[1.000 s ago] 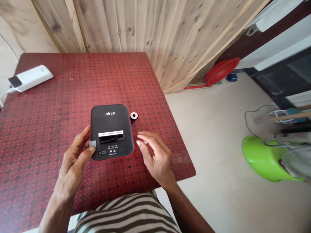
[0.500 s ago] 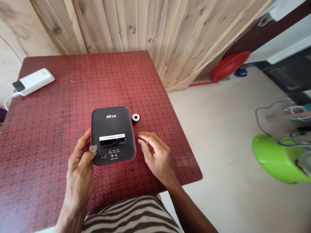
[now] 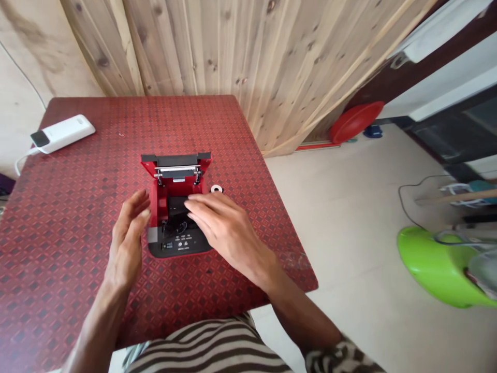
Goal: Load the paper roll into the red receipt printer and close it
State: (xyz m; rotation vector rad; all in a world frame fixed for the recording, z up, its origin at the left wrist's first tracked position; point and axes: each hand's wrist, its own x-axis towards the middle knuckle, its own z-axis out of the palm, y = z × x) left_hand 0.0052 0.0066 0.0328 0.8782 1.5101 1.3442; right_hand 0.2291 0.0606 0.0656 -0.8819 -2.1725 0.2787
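A small black printer (image 3: 176, 243) with a red inside stands on the red patterned table (image 3: 77, 181). Its lid (image 3: 176, 165) is swung up and back, showing the red paper bay. My right hand (image 3: 223, 228) lies over the open bay with fingers stretched out, its tips inside the compartment. My left hand (image 3: 128, 238) hovers at the printer's left side, fingers apart and holding nothing. A small black and white roll (image 3: 216, 189) lies on the table just right of the printer, partly hidden by my right hand.
A white power bank (image 3: 64, 133) with a cable lies at the table's far left corner. A wooden plank wall rises behind the table. On the floor to the right are a green plastic basin (image 3: 435, 264), a red basin (image 3: 355, 122) and loose cables.
The printer's lid has gone from closed to swung up. My right hand moved from beside the printer onto the open bay. My left hand let go of the left edge.
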